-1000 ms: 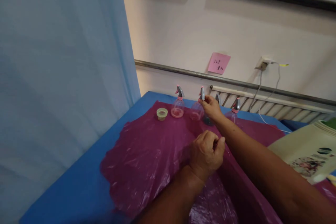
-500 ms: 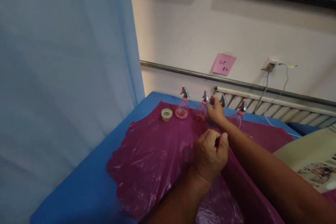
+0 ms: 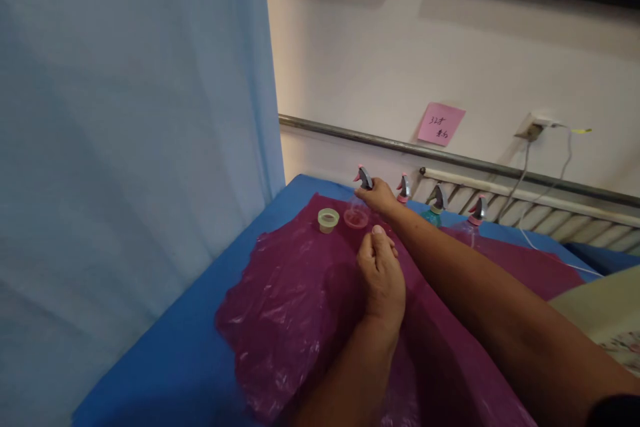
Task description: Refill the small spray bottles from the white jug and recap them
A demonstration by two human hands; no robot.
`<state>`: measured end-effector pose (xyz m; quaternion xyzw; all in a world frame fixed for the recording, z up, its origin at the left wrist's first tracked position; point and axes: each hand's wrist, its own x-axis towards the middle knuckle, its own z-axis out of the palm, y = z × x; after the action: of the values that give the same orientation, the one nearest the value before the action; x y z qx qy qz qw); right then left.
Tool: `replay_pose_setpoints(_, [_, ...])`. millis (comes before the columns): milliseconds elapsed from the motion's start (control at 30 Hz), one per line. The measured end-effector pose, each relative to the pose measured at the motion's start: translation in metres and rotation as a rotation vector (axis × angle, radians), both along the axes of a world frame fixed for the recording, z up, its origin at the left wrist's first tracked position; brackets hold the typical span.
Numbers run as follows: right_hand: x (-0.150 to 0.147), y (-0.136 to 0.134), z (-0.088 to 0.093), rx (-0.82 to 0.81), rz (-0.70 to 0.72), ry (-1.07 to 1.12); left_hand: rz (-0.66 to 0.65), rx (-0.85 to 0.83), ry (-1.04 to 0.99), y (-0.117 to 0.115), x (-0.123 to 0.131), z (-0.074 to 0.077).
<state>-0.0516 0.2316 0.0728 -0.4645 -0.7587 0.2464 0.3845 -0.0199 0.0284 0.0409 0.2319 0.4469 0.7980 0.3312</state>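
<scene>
Several clear spray bottles with grey-and-pink trigger heads stand in a row at the far edge of a blue table. My right hand [image 3: 379, 197] is closed around the neck of the leftmost spray bottle [image 3: 358, 212], which holds a little pink liquid. My left hand [image 3: 381, 272] rests on the magenta plastic sheet [image 3: 295, 300] in a loose fist; I cannot make out anything in it. A second bottle [image 3: 403, 188], a teal-tinted one [image 3: 435, 207] and a fourth [image 3: 475, 213] stand to the right. A small pale green cup [image 3: 328, 219] sits left of the held bottle.
A light blue curtain [image 3: 130, 147] hangs along the left. The blue table [image 3: 180, 353] meets a wall with a metal rail [image 3: 350, 139], a pink sticky note [image 3: 441, 124], a power socket with cable [image 3: 533, 129] and a radiator [image 3: 550, 207]. A printed pale bag [image 3: 610, 320] lies at right.
My right hand moved left from the second bottle to the leftmost one and gripped it. My left hand turned and slid forward a little. The view shifted right.
</scene>
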Motion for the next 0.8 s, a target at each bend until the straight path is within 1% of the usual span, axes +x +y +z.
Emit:
replay_pose_setpoints(67, [-0.004, -0.002, -0.006, -0.003, -0.005, -0.007, -0.002, -0.004, -0.058, -0.001, -0.005, 0.003])
replay_pose_setpoints(133, [-0.003, -0.007, -0.009, 0.015, -0.005, 0.006, 0.005, -0.009, -0.106, -0.002, -0.012, 0.006])
replay_pose_setpoints(200, [0.004, -0.012, -0.006, 0.037, 0.013, 0.032, 0.033, -0.007, -0.139, -0.001, -0.02, 0.008])
replay_pose_setpoints(300, [0.023, -0.024, 0.005, 0.075, 0.061, 0.084, 0.104, -0.005, -0.139, 0.002, -0.034, 0.009])
replay_pose_setpoints(400, [0.058, -0.043, 0.017, 0.114, 0.094, 0.131, 0.142, -0.028, -0.036, 0.006, -0.044, 0.009])
replay_pose_setpoints(467, [0.089, -0.06, 0.022, 0.131, 0.115, 0.165, 0.104, -0.034, 0.07, 0.007, -0.045, 0.01])
replay_pose_setpoints(533, [0.123, -0.081, 0.023, 0.131, 0.137, 0.211, 0.042, -0.025, 0.173, 0.006, -0.039, 0.011])
replay_pose_setpoints(600, [0.157, -0.102, 0.019, 0.109, 0.12, 0.248, -0.016, -0.013, 0.261, 0.002, -0.029, 0.015])
replay_pose_setpoints(667, [0.187, -0.122, 0.012, 0.087, 0.06, 0.265, -0.068, 0.0, 0.32, -0.003, -0.017, 0.02])
replay_pose_setpoints(733, [0.212, -0.138, 0.003, 0.085, 0.002, 0.27, -0.118, 0.02, 0.367, -0.01, -0.005, 0.025])
replay_pose_setpoints(800, [0.23, -0.147, -0.007, 0.094, -0.028, 0.277, -0.145, 0.039, 0.425, -0.015, 0.004, 0.027])
